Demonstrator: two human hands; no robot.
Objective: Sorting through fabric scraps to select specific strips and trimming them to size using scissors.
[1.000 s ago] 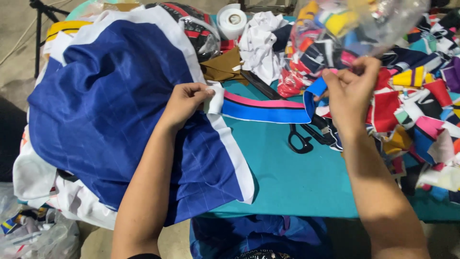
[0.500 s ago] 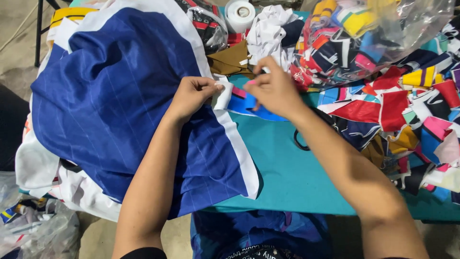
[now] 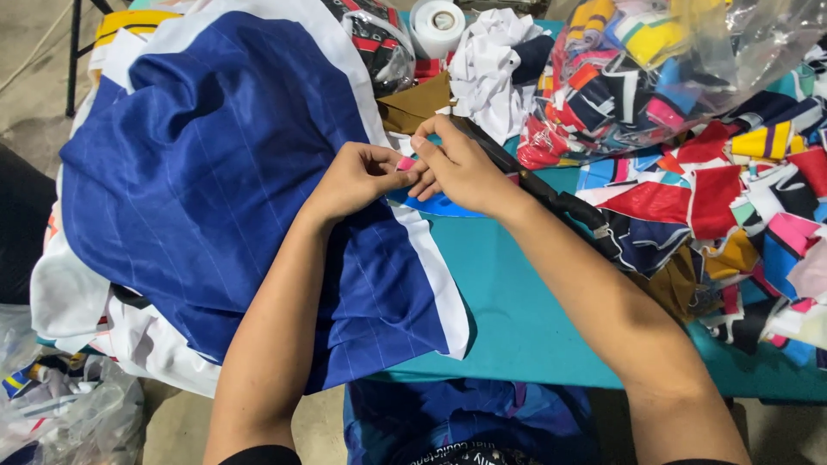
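1. Both hands meet at the white edge of the blue fabric panel [image 3: 233, 189]: the left hand [image 3: 357, 176] is curled shut, pinching that edge, and the right hand [image 3: 457, 164] presses its fingertips against the same spot, gripping a small pink-and-white piece [image 3: 405, 164] between the two.
2. That panel, dark blue with fine lines and a white border, lies spread over the left part of the teal tabletop [image 3: 525, 319] and hangs over its near edge onto a heap of white cloth.
3. Under the right hand lies a strip of blue and pink cloth [image 3: 439, 205], partly hidden, so I cannot tell how it joins the panel.
4. A dark strap [image 3: 560, 202] runs from behind the right hand along the forearm towards the scraps.
5. To the right sit a pile of colourful fabric scraps [image 3: 732, 207] and a clear plastic bag of more scraps [image 3: 655, 69]; a white tape roll [image 3: 437, 24] stands at the far edge.
6. Likely risks, as I judge them: the small piece could slip from the pinch because so little of it is held; the overhanging panel's weight could drag the edge out of line; the forearm lies close enough to the strap to snag it.
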